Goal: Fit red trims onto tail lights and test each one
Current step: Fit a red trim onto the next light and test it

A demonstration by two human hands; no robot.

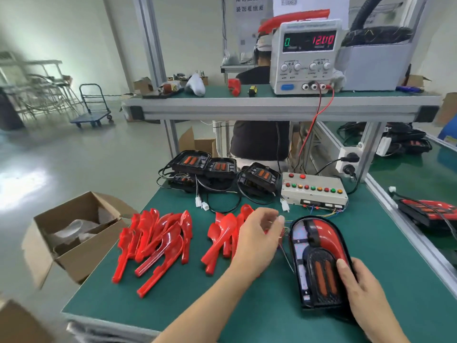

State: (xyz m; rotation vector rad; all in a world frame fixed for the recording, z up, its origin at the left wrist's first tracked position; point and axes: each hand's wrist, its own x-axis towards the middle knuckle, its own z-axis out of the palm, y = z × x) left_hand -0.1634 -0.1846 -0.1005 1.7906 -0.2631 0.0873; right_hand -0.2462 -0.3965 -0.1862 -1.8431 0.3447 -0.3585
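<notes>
A person is standing at the near edge of the table, and I would say the trim-fitting on this light is done and the testing is coming up. The left hand is reaching over the middle of the table with fingers loosely curled toward thin wires by the top of the tail light; blur is hiding whether it is pinching them, so I cannot tell. The right hand is gripping the light's lower right edge, thumb lying on its face, near the near-right corner. A red trim is already sitting along the light's upper right side.

The next move, I judge, is calling for the light's plug to be carried to the test box toward the far right edge, and for care not to snag the fine wires.

Going left to right: a carton is standing open off the left edge; two heaps of loose trims are lying left of centre and at centre; bare lights with cables are crowding the far edge. On the shelf above, a power supply is showing red digits. Beyond it another person is sitting, and a trolley is waiting on the pale floor at far left.
</notes>
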